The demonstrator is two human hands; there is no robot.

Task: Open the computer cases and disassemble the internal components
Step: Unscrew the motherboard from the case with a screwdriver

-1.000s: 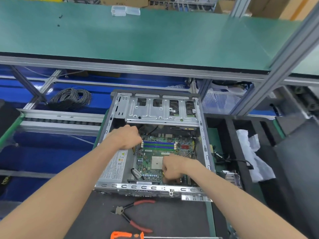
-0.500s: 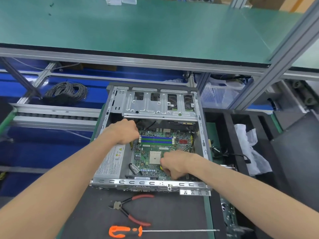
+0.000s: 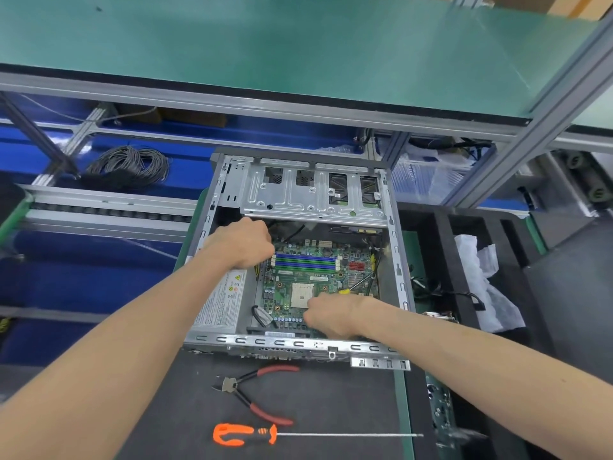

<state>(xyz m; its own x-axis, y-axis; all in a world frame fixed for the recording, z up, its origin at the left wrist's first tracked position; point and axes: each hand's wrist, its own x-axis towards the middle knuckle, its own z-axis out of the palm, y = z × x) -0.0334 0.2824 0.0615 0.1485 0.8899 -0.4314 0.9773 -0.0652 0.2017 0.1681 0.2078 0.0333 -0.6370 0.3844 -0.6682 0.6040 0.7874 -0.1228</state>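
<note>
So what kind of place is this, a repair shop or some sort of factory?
Probably a factory-style teardown line rather than a small shop: an open computer case sits on a bench under a long green-matted shelf, beside a roller conveyor, with cutting pliers and a screwdriver at hand.

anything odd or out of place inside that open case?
Mostly no. One oddity: a thin screwdriver with a yellow grip lies slanted across the motherboard, just beyond the right hand. CPU socket is bare.
</note>
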